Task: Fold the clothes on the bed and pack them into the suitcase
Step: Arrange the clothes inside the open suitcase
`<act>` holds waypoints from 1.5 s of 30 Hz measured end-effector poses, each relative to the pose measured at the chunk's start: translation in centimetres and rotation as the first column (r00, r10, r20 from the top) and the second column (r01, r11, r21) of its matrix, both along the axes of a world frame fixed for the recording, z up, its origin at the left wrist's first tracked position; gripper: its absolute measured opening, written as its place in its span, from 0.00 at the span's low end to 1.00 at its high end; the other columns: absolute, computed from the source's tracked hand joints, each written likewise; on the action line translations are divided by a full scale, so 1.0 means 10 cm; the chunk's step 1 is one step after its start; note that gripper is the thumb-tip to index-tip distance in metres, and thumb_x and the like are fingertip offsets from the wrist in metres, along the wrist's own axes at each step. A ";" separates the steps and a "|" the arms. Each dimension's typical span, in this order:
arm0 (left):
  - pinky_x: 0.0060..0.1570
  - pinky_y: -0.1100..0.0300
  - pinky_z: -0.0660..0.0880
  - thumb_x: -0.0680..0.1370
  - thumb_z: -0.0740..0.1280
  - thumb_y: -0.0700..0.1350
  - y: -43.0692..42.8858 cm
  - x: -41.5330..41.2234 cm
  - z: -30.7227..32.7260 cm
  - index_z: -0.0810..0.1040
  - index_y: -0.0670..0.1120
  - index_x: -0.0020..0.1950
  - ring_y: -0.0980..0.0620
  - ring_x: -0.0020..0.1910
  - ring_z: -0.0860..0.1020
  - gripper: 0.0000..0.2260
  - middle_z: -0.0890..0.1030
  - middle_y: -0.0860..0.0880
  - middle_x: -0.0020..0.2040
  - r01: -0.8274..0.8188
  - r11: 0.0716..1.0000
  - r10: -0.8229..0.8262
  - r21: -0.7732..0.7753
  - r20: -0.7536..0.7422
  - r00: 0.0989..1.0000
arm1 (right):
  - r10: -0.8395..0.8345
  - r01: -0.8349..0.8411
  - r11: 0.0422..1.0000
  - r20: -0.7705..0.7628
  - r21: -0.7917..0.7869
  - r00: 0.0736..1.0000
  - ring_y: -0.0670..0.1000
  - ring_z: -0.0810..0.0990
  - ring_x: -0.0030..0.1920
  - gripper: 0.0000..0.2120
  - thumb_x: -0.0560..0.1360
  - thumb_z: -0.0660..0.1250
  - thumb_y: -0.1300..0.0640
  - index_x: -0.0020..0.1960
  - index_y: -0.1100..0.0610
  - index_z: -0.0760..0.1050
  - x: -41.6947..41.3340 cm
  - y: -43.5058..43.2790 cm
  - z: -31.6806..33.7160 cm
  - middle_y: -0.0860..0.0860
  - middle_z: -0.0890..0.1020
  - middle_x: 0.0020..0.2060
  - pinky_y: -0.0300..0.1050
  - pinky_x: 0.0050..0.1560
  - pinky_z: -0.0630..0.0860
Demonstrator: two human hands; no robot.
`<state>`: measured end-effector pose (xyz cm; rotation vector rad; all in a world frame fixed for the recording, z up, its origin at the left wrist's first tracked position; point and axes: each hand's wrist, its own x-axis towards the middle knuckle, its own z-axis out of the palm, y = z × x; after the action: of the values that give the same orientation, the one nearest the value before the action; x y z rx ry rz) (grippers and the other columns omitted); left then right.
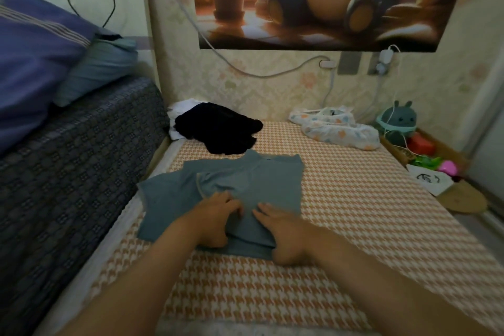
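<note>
step: folding blue shirt (261, 180), judged partway
left hand (218, 217): fingers curled, bunching shirt cloth
right hand (285, 229): fingers flat, pressing shirt
next: probably fold in the side left of the fingers

Bare forearms (152, 267); bare hands (218, 215)

grey-blue shirt (256, 185), orange houndstooth bed (354, 199)

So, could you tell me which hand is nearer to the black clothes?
Left. The left hand rests on the shirt directly in front of the black clothes; the right hand lies farther right.
</note>
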<state>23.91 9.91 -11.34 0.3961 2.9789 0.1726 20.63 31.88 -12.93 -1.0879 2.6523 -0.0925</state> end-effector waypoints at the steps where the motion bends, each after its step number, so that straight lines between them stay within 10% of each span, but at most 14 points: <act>1: 0.53 0.53 0.73 0.70 0.68 0.41 0.04 0.03 0.02 0.71 0.54 0.60 0.48 0.57 0.71 0.20 0.71 0.51 0.58 -0.018 0.999 0.019 0.035 -0.020 1.000 | -0.013 0.013 1.000 -0.032 -0.008 0.999 0.50 0.43 0.80 0.47 0.74 0.69 0.54 0.81 0.52 0.40 0.05 0.03 -0.02 0.50 0.41 0.80 0.44 0.78 0.45; 14: 0.45 0.65 0.74 0.70 0.70 0.42 0.44 0.15 0.16 0.80 0.53 0.51 0.56 0.46 0.76 0.11 0.77 0.58 0.45 0.058 0.956 -0.083 0.288 0.075 0.994 | -0.162 0.223 0.930 -0.219 0.292 0.962 0.58 0.44 0.79 0.35 0.73 0.64 0.45 0.78 0.46 0.58 0.21 0.39 0.21 0.57 0.45 0.80 0.66 0.75 0.39; 19: 0.50 0.56 0.69 0.67 0.72 0.48 0.37 0.07 0.12 0.69 0.55 0.52 0.49 0.53 0.70 0.18 0.71 0.50 0.54 0.090 0.994 -0.090 -0.062 0.002 0.996 | 0.043 -0.032 0.999 -0.297 0.041 0.954 0.60 0.74 0.59 0.26 0.76 0.65 0.52 0.74 0.50 0.67 0.22 0.13 -0.01 0.57 0.72 0.60 0.54 0.56 0.72; 26: 0.43 0.60 0.76 0.72 0.68 0.44 0.38 0.05 0.09 0.81 0.52 0.41 0.56 0.38 0.77 0.04 0.80 0.57 0.37 0.050 0.967 -0.115 0.252 0.250 0.961 | -0.067 0.071 0.996 -0.088 0.044 0.994 0.53 0.76 0.62 0.28 0.71 0.68 0.51 0.71 0.43 0.71 0.12 0.30 0.24 0.46 0.77 0.65 0.45 0.60 0.72; 29: 0.43 0.50 0.74 0.76 0.63 0.46 0.39 -0.05 0.04 0.76 0.46 0.38 0.51 0.37 0.74 0.08 0.80 0.45 0.39 0.046 0.943 -0.019 0.330 -0.084 0.996 | -0.159 0.165 0.972 0.048 -0.164 0.986 0.54 0.80 0.51 0.18 0.71 0.61 0.41 0.53 0.50 0.79 0.13 0.25 0.20 0.50 0.82 0.51 0.50 0.52 0.75; 31: 0.56 0.51 0.71 0.79 0.62 0.48 0.36 -0.12 0.00 0.79 0.49 0.54 0.49 0.54 0.74 0.09 0.79 0.48 0.54 0.028 0.975 0.038 0.220 -0.291 0.956 | -0.247 0.200 0.903 -0.078 -0.382 0.966 0.55 0.78 0.46 0.15 0.76 0.60 0.46 0.45 0.54 0.80 0.05 0.20 0.17 0.53 0.80 0.42 0.54 0.47 0.74; 34: 0.73 0.48 0.55 0.80 0.57 0.61 0.23 -0.13 -0.18 0.59 0.52 0.78 0.47 0.76 0.56 0.28 0.60 0.49 0.77 -0.091 0.995 0.083 -0.037 -0.164 0.983 | -0.227 0.148 0.940 -0.238 -0.307 0.944 0.55 0.66 0.71 0.24 0.79 0.60 0.46 0.74 0.49 0.67 -0.08 0.17 0.04 0.54 0.70 0.71 0.50 0.71 0.64; 37: 0.77 0.47 0.45 0.78 0.53 0.69 0.03 -0.12 -0.32 0.46 0.55 0.80 0.49 0.79 0.45 0.36 0.46 0.52 0.80 -0.219 0.976 0.217 0.005 0.083 0.972 | -0.176 0.174 0.984 -0.055 -0.043 0.983 0.52 0.43 0.80 0.33 0.81 0.53 0.38 0.81 0.44 0.43 -0.08 0.18 -0.14 0.51 0.43 0.80 0.48 0.78 0.43; 45: 0.61 0.49 0.70 0.78 0.63 0.44 -0.46 -0.09 -0.16 0.76 0.48 0.62 0.43 0.62 0.74 0.13 0.78 0.46 0.60 -0.280 0.875 0.375 0.394 -0.186 0.908 | -0.172 0.137 0.981 -0.296 -0.137 0.940 0.55 0.65 0.70 0.24 0.81 0.54 0.43 0.74 0.52 0.65 -0.10 -0.25 -0.05 0.54 0.66 0.72 0.51 0.70 0.61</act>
<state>22.98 5.28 -12.95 -0.0776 3.2476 0.7696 19.66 29.37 -13.43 -0.9944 3.0451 -0.1166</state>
